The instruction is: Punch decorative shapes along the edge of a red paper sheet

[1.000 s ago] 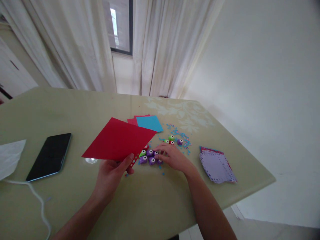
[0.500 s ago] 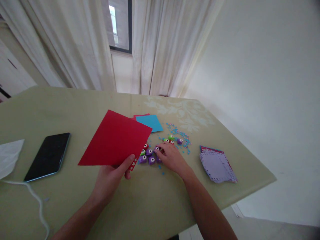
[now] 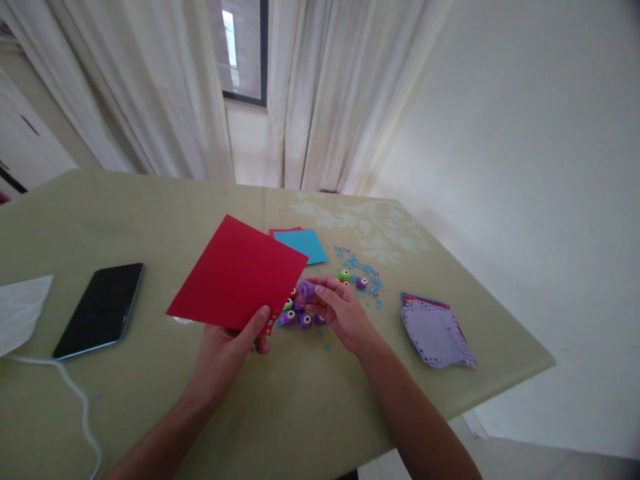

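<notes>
My left hand [image 3: 235, 340] pinches a sheet of red paper [image 3: 240, 273] near its lower right corner, thumb on top. Small shaped holes run along the edge by the thumb. Between the thumb and fingers of my right hand [image 3: 340, 310] is a purple craft punch [image 3: 307, 289], raised just beside the paper's right edge and apart from it as far as I can see. Below it lie several more small punches [image 3: 305, 321], purple, green and red with round eye-like buttons. The paper and my right hand partly hide that group.
Behind lies blue paper [image 3: 307, 245] over red paper. Blue and pink confetti [image 3: 367, 270] is scattered near a purple punch [image 3: 361, 283]. At right sits a stack of punched lilac sheets [image 3: 435, 333]. A black tablet [image 3: 100, 310], white cable [image 3: 83, 407] and white sheet [image 3: 23, 313] are at left.
My right hand has picked a purple punch up from the group and brought it left, close to the red paper. The red paper has tilted slightly.
</notes>
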Action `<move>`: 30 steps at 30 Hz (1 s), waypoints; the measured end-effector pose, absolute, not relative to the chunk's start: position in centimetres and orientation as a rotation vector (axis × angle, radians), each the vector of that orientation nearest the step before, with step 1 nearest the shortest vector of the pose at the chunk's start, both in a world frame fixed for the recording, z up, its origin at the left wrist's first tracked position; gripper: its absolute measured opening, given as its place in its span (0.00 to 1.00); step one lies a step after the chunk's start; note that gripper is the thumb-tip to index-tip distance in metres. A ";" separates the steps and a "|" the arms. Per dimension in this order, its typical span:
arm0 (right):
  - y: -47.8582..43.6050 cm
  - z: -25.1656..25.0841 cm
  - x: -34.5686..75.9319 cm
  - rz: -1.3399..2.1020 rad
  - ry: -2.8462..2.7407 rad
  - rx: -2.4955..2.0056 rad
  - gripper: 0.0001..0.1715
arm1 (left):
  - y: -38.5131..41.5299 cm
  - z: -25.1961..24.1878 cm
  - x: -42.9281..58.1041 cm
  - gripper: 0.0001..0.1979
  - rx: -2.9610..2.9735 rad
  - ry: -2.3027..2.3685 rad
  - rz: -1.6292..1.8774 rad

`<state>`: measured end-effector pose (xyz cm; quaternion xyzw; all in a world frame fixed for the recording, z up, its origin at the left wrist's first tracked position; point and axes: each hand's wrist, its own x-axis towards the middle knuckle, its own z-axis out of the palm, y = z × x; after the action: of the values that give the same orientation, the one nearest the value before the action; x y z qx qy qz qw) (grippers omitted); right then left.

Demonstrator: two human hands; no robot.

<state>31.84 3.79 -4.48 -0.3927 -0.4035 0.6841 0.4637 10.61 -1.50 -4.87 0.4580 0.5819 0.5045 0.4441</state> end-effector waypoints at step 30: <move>2.2 -5.7 29.3 1.741 -1.008 -0.942 0.22 | -1.6 -5.0 11.2 0.19 1.224 1.467 1.176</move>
<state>29.32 2.24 -5.67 -0.3799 -0.4065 0.7023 0.4441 11.23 -1.58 -5.04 0.4913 0.5891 0.4724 0.4341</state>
